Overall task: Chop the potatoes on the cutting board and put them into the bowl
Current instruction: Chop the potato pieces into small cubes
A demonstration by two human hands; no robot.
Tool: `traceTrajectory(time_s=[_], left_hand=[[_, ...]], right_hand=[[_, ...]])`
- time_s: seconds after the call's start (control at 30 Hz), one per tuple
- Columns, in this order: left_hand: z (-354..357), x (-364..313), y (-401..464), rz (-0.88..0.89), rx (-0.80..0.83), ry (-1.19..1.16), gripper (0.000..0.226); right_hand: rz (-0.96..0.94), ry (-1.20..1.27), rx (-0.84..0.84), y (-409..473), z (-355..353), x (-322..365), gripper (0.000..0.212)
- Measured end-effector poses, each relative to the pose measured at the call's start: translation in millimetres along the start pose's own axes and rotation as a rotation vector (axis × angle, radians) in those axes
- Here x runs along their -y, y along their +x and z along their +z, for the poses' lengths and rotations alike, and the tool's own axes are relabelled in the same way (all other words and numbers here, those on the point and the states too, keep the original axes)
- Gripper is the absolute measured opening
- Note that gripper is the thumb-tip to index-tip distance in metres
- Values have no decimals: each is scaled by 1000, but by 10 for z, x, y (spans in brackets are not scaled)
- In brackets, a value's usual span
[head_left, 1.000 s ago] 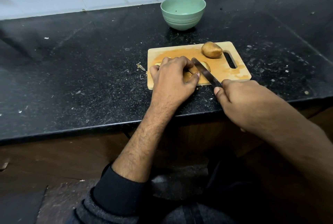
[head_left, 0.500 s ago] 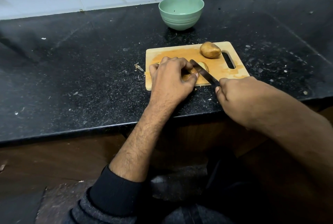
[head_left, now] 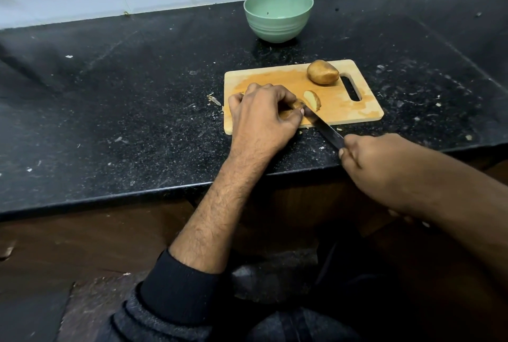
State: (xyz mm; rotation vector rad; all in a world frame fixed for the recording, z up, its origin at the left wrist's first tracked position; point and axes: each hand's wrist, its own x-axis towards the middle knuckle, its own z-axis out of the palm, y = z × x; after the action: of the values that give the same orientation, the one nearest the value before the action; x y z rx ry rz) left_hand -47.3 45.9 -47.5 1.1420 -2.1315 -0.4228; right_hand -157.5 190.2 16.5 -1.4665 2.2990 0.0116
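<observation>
Black speckled stone counter fills the frame, white marble-look tiles along the top edge. At centre right lies your pale wooden cutting board with a slot handle; above it, near the top, an empty mint-green ribbed bowl.

Your left hand curls over a brown-skinned potato being cut, fingertips pinching it against the board. Your right hand, lower right, is wrapped round the handle of a dark-bladed kitchen knife; the handle itself is hidden. A cut potato wedge lies just beside the blade, and a whole brown potato sits at the board's upper right, next to the slot.

Potato looks firm and dense; its wet cut faces are likely slippery and its rounded skin prone to rolling. Hold it cut side down, fingertips tucked.

Against half a second ago: the blade has drawn back towards you, and the wedge now stands free of the piece under your hand.
</observation>
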Motion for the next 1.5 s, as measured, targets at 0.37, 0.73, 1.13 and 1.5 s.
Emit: traceTrajectory(time_s=[0.37, 0.73, 1.13, 1.5], left_hand=[[-35, 7, -32, -6, -7, -26, 31], [-37, 19, -49, -11, -15, -19, 27], [-62, -12, -24, 8, 27, 16, 21], [-43, 23, 0, 3, 45, -14, 16]], right_hand=[[-17, 21, -101, -264, -280, -15, 30], [11, -50, -23, 12, -175, 141, 34], [31, -143, 63, 156, -361, 260, 26], [31, -179, 35, 484, -148, 286, 32]])
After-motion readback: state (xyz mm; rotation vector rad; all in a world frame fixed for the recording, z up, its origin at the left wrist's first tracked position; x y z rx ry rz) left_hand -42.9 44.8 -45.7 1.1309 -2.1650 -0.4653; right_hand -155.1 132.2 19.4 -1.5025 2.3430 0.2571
